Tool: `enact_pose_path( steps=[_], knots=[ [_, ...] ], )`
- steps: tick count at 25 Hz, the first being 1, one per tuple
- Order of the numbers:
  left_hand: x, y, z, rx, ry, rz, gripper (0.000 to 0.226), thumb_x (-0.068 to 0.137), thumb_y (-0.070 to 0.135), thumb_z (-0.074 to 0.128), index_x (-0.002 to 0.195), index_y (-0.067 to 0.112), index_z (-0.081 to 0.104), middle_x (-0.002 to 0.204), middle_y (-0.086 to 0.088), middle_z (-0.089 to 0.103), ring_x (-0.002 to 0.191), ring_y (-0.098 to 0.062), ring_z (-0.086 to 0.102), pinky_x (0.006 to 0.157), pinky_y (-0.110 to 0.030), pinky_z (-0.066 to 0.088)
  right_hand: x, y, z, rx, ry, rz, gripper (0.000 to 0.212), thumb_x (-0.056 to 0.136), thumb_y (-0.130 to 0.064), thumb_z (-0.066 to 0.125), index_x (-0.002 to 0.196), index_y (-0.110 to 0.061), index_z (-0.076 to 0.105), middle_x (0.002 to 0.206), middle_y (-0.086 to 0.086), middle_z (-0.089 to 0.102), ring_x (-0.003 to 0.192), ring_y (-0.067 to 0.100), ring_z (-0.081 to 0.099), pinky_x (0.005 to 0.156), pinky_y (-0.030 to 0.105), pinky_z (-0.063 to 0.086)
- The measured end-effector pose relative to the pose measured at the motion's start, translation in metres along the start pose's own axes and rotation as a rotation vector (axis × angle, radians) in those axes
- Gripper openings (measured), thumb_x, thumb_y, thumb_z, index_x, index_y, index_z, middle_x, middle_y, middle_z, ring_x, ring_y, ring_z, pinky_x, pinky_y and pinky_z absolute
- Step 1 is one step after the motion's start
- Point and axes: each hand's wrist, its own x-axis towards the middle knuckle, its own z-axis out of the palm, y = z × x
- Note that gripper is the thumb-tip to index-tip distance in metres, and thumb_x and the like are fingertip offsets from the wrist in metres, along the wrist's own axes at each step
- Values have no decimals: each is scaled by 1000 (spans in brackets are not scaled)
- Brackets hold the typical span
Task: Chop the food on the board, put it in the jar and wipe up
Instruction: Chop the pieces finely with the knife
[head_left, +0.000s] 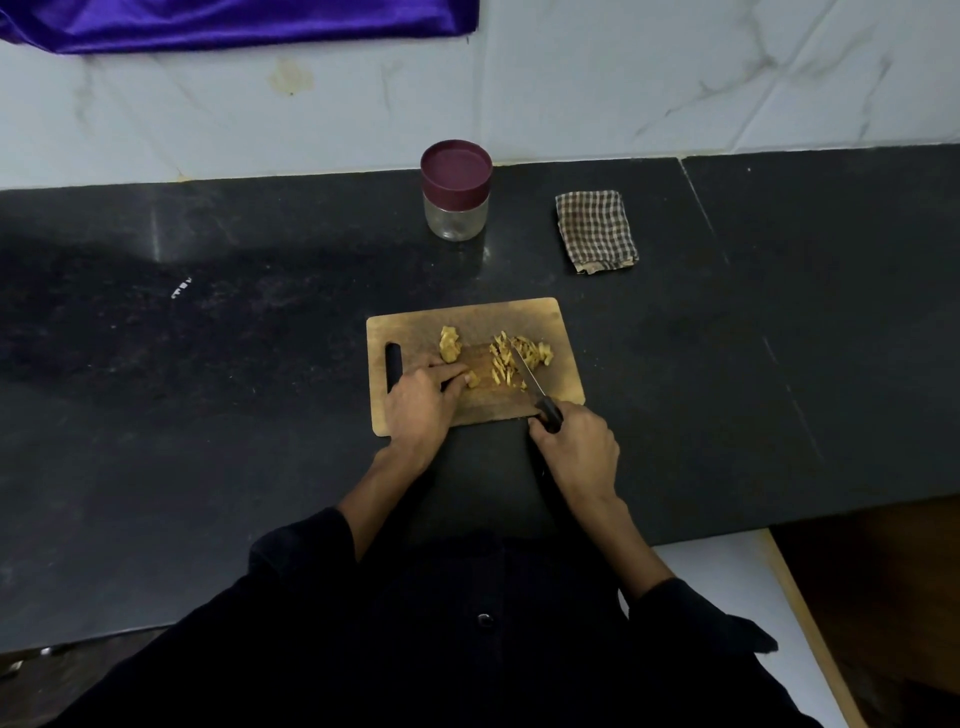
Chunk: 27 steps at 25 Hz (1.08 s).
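No readable text, label, brand or number shows on anything here.

Both forearms are extended forward from dark sleeves pushed up past the wrists. The left hand (421, 402) is laid palm down, knuckles up, its fingers stretched rightward and pressed flat. The right hand (576, 447) is curled tightly — a black handle is gripped, protruding just ahead of the knuckles.
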Motion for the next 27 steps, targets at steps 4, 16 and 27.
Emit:
enact_pose_path(
  steps=[4, 16, 27],
  knots=[
    [0, 1, -1, -7, -4, -4, 25, 91, 32, 60, 112, 23, 70, 112, 4, 62, 93, -12, 59, 80, -33, 50, 0, 1, -4, 18, -33, 27, 26, 90, -39, 63, 95, -15, 72, 82, 1, 67, 77, 22, 65, 74, 40, 55],
    [1, 1, -1, 15, -11, -6, 24, 91, 32, 60, 112, 24, 70, 112, 6, 64, 92, -11, 60, 76, -31, 50, 35, -22, -26, 154, -15, -29, 16, 93, -28, 64, 98, -15, 72, 78, 0, 65, 75, 18, 64, 70, 40, 55],
    [1, 5, -4, -12, 0, -36, 22, 90, 32, 61, 109, 28, 70, 108, 7, 65, 92, -10, 60, 76, -32, 50, 4, -39, -2, 49, -238, -156, 25, 103, -31, 45, 113, -11, 56, 102, 10, 65, 95, 28, 62, 77, 39, 48]
  ],
)
